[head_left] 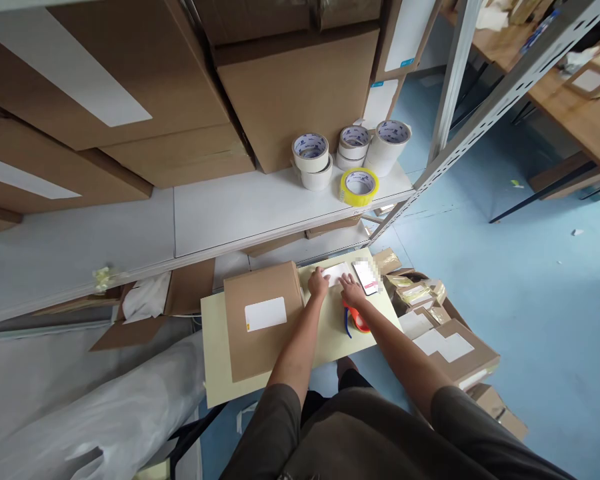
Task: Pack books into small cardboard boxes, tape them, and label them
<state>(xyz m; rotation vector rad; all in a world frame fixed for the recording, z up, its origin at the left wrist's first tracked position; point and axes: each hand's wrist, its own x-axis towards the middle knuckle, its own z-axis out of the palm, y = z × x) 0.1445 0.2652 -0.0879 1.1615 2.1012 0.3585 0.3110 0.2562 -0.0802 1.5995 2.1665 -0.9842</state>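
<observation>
A small white sheet [337, 273] lies on the cream table between my hands. My left hand [319, 283] is closed at its left edge, with thumb and fingers on the sheet. Fingers stretched out, my right hand [351, 292] rests on its lower right part. Just right of the sheet is a phone [365, 277] with a lit screen. A red-orange tape dispenser [359, 320] with a blue part stands below my right hand, partly hidden by the forearm. To the left of my left hand lies a cardboard box [265, 350] bearing a white label [265, 314].
Tape rolls, white ones [311, 148] and a yellow one [359, 187], stand on the shelf [250, 200] ahead, beside large cartons [300, 93]. A metal post [480, 113] rises at right. Boxes [453, 350] are piled right of the table [215, 353]; a white wrapped roll [115, 400] lies left.
</observation>
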